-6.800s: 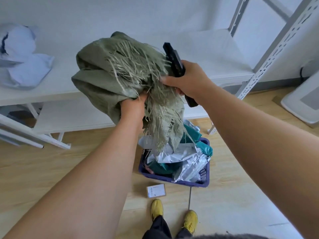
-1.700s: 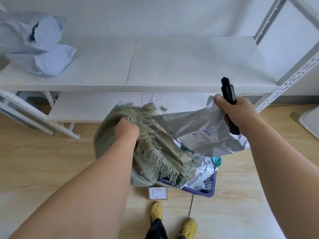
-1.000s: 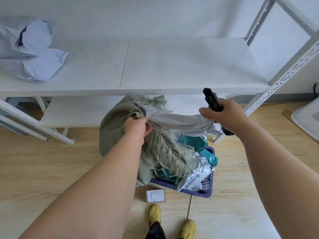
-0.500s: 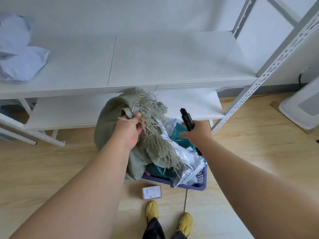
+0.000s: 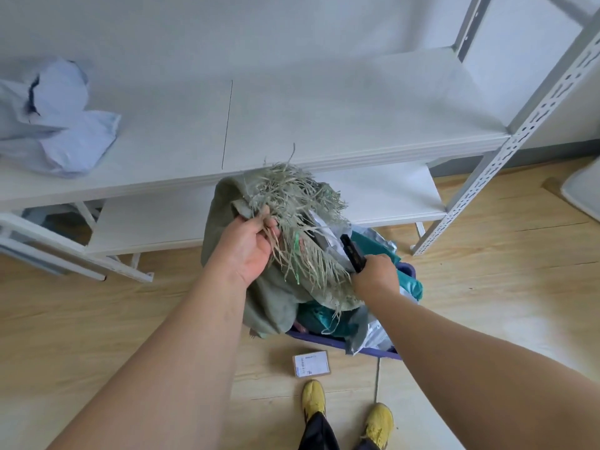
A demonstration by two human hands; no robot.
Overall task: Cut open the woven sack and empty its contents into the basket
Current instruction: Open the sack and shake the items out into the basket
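My left hand (image 5: 248, 246) grips the frayed, cut edge of the olive-green woven sack (image 5: 276, 300), which hangs limp over the purple basket (image 5: 373, 349) on the floor. Loose straw-like threads stick out above my fingers. My right hand (image 5: 375, 277) holds a black cutter (image 5: 352, 253) and sits low over the basket, against the sack's fringe. The basket holds several silver and teal mailer packages (image 5: 367, 329), partly hidden by the sack.
A white metal shelf (image 5: 324, 125) stands behind the basket, with crumpled pale-blue bags (image 5: 55, 118) on its left end. A small labelled box (image 5: 311, 363) lies on the wooden floor by my yellow shoes (image 5: 378, 423). A white object (image 5: 584, 193) sits at far right.
My right hand has dropped the silver package into the basket and come down beside the sack. My left hand still holds the sack, lifted a little.
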